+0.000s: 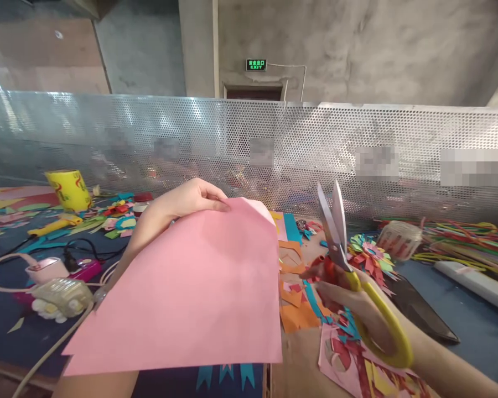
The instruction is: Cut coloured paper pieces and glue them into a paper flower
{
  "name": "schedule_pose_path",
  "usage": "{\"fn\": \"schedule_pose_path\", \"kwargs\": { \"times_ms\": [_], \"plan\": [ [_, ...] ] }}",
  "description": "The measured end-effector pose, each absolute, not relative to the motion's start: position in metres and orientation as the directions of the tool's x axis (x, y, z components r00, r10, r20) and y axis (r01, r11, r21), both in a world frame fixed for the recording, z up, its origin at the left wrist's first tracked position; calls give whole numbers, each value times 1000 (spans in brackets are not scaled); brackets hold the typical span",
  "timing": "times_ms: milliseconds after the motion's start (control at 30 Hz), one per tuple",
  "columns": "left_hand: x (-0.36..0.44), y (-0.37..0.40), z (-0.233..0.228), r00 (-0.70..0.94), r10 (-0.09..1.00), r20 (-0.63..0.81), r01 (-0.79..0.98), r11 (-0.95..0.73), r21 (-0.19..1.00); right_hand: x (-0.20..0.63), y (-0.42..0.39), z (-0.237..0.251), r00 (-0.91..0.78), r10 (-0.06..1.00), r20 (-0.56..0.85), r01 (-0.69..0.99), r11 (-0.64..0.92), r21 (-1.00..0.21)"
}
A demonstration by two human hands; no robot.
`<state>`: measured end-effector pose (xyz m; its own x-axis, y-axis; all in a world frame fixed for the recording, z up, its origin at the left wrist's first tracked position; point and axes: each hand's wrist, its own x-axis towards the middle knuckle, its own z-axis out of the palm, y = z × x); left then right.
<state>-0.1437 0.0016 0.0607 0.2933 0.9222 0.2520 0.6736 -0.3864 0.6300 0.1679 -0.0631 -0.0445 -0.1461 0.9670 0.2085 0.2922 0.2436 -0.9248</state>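
Note:
A large sheet of pink paper (199,287) hangs in front of me. My left hand (201,196) pinches its upper edge, the thumb on the near face and the other fingers partly hidden behind. One top corner shows a paler side. To the right of the sheet, apart from it, my right hand (348,296) is closed around a pair of scissors (337,251). Their blades point upward and stand slightly apart. One handle is yellow; red shows by the fingers. Cut orange paper (292,318) and pink scraps (330,354) lie beneath that hand.
On the left are a yellow tape roll (69,190), a yellow glue gun (56,224), plugs with cables (47,271) and paper scraps. A paper flower (371,254), glass jar (400,240), dark phone-like slab (423,309) and white power strip (479,284) lie right. Perforated metal panel (182,127) stands behind.

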Motion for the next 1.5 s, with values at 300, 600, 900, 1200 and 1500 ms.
{"fn": "schedule_pose_path", "kwargs": {
  "times_ms": [300,600,900,1200,1500],
  "plan": [
    [-139,5,58,376,905,198,642,-409,649,117,-61,-47,-352,924,147,53,177,-983],
    [-138,5,57,355,915,191,676,-393,624,121,-59,-52,-337,925,175,78,213,-974],
    [-160,2,59,234,905,355,649,-418,636,114,-66,-45,-212,974,81,143,113,-983],
    [-210,-26,61,-371,510,776,457,-627,631,60,-67,-52,-211,904,-372,-79,-395,-915],
    [-208,-7,59,-233,546,805,467,-663,585,10,-83,-56,-257,782,-569,119,-558,-821]
  ]
}}
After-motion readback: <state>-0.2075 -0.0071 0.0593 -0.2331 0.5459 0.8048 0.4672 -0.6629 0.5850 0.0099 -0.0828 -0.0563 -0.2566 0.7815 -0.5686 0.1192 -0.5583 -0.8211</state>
